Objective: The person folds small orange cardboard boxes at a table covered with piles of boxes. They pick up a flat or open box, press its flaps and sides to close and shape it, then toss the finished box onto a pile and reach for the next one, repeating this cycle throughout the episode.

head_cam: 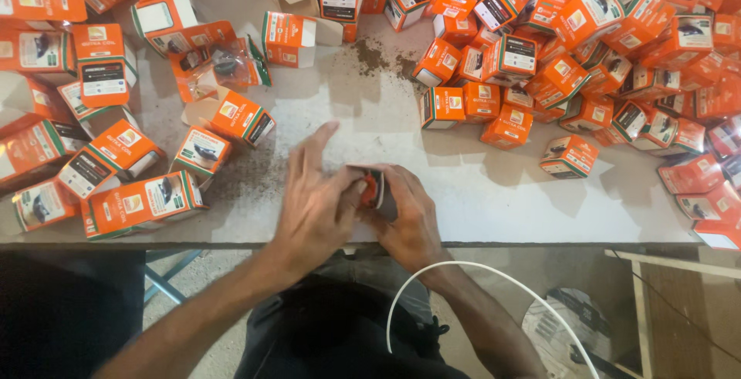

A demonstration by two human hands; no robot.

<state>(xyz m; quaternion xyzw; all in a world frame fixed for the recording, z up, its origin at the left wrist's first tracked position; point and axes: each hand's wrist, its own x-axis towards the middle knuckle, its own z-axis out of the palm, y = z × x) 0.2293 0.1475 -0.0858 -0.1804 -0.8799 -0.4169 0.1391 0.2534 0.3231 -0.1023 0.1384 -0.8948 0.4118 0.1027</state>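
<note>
Both my hands meet near the front edge of the white table (478, 201). My right hand (409, 221) grips a small orange box (373, 190) with a dark side. My left hand (312, 201) presses against the box from the left, fingers spread and pointing away from me. The image is blurred there, so I cannot make out the box's flaps.
Several larger orange boxes (116, 163) lie at the left, some open. A big heap of small closed orange boxes (587, 47) fills the right and back. Dark crumbs (382, 59) lie at the back centre. A white cable (478, 271) loops below the table edge.
</note>
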